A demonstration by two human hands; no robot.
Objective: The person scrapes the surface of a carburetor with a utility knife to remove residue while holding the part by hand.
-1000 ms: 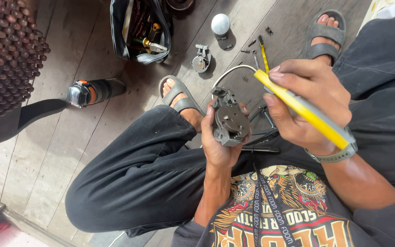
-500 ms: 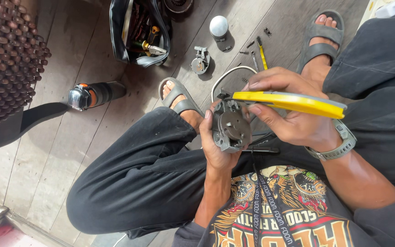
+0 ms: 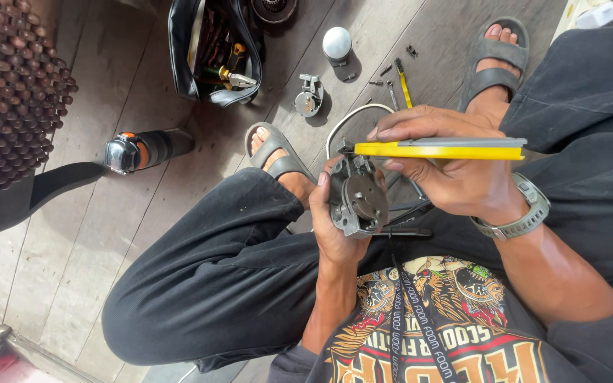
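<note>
My left hand [image 3: 336, 228] grips a grey metal engine part [image 3: 357, 200], a small carburettor-like body with a round face, above my lap. My right hand [image 3: 443, 164] holds a yellow-handled screwdriver [image 3: 440, 150] lying nearly level, its tip at the top of the metal part. A grey watch [image 3: 518, 213] is on my right wrist. I sit with black trousers and grey sandals on a wooden plank floor [image 3: 108, 234].
On the floor lie an open black tool bag [image 3: 211, 50] with pliers, a small metal fitting [image 3: 309, 96], a silver round cap [image 3: 337, 42], several loose screws [image 3: 391, 78], a second yellow tool [image 3: 404, 86], a black canister [image 3: 143, 150] and a brown beaded cover [image 3: 5, 106].
My right hand swung the yellow screwdriver from a steep diagonal to nearly level and brought its tip onto the top of the metal part. My left hand kept its hold.
</note>
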